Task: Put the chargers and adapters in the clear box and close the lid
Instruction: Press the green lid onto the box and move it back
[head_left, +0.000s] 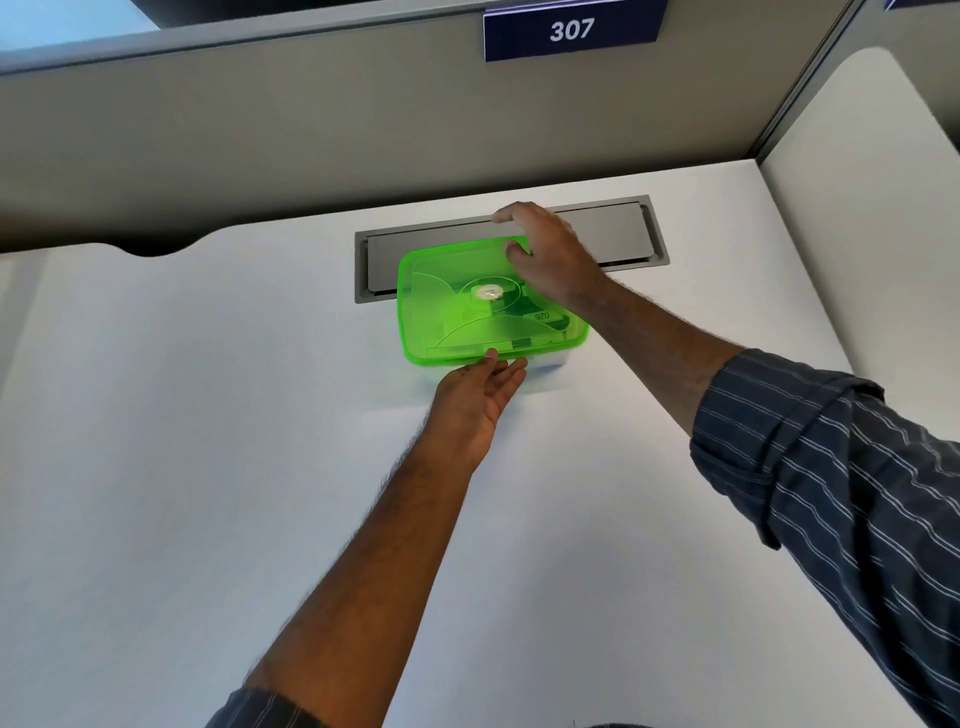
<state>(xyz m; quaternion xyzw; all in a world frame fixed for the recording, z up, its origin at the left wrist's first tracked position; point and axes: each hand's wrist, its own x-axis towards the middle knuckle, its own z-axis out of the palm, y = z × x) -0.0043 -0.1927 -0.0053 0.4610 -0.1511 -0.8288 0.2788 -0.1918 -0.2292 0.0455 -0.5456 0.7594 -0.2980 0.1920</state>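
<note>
A clear box (545, 366) with a translucent green lid (447, 306) stands on the white desk (208, 415), partly over the cable hatch. The lid lies flat on top of the box. Dark chargers and adapters (540, 317) show through the lid, one with a white label reading 026. My right hand (550, 254) rests on the lid's far right corner, fingers spread and pressing down. My left hand (480, 395) touches the lid's near edge with its fingertips, thumb on top.
A grey metal cable hatch (613, 234) is set into the desk behind the box. A grey partition wall (311, 130) rises at the back with a blue sign reading 307 (571, 28). A second partition (857, 208) closes the right side.
</note>
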